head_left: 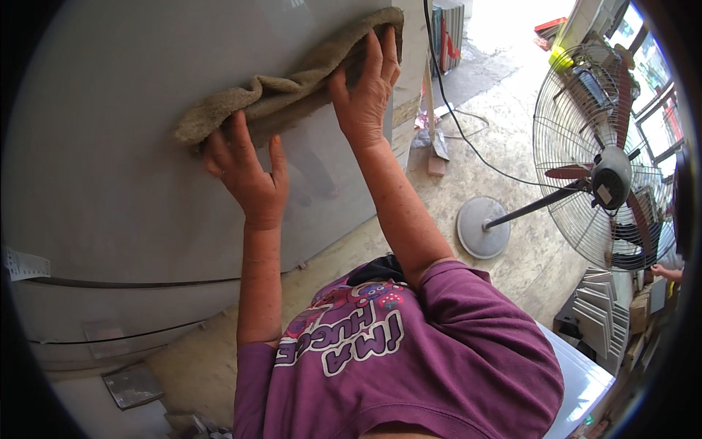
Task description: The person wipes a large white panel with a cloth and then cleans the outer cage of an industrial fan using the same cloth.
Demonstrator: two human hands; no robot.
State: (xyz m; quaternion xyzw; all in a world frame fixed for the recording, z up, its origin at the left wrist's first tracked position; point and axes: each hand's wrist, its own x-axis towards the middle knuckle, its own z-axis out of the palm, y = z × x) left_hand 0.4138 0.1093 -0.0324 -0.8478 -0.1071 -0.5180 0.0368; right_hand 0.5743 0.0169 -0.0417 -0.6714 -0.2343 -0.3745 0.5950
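A long, folded brown cloth (292,86) lies slantwise against a large, glossy grey panel (139,197), its right end higher than its left. My left hand (254,175) grips the cloth's lower edge near its left end, with the thumb apart below it. Farther up, my right hand (365,102) holds the right end, its fingers stretched over the cloth and pressing it to the panel. The cloth's middle is bunched into a fold. Faint reflections show on the panel beneath my hands.
At right stands a pedestal fan (610,175) on a round base (484,238); its black cord (457,121) hangs nearby. Stacked tiles (601,314) sit below it, near another person's hand (665,273). Upright slabs (447,36) stand behind. A dark square piece (133,385) lies lower left.
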